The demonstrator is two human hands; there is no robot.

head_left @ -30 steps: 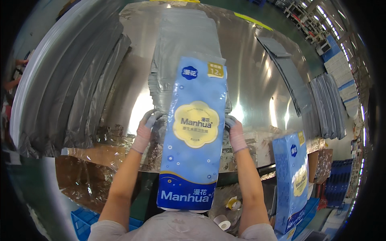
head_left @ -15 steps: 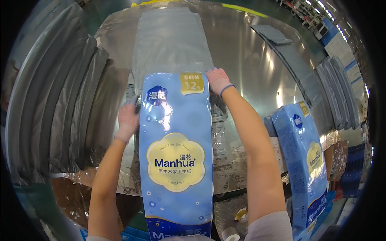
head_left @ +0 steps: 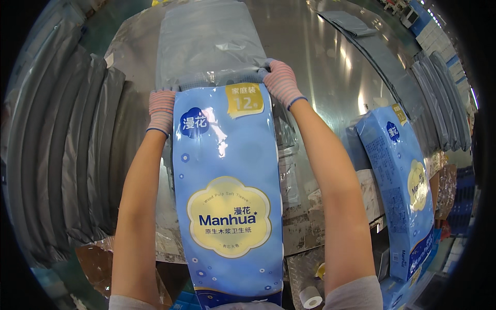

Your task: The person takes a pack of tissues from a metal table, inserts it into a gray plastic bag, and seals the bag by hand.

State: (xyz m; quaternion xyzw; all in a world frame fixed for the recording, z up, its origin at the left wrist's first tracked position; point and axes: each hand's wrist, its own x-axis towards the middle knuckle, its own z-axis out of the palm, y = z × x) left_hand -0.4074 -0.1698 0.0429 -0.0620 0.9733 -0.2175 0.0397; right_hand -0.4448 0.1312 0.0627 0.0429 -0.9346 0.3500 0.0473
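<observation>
A long blue tissue-paper pack (head_left: 227, 155) lies lengthwise in front of me, its near end reaching toward my body. Its far end meets the mouth of a grey plastic bag (head_left: 209, 44) that lies flat on the metal table. Both hands wear pink-and-white striped gloves. My left hand (head_left: 161, 109) is closed at the pack's far left corner, where the bag's edge is; its fingertips are partly hidden. Across from it, my right hand (head_left: 283, 83) pinches the right edge of the bag's mouth, beside the pack's far right corner.
Thick stacks of grey bags (head_left: 57, 139) line the left side. At the right stands another blue tissue-paper pack (head_left: 400, 191), with more grey bags (head_left: 439, 101) beyond it. The shiny metal table (head_left: 320, 93) has a worn near edge. A white roll (head_left: 310, 297) sits below it.
My left hand has moved up from the pack's left side to its far corner. The right hand has shifted onto the bag's edge. The grey bag's mouth has risen at the pack's end.
</observation>
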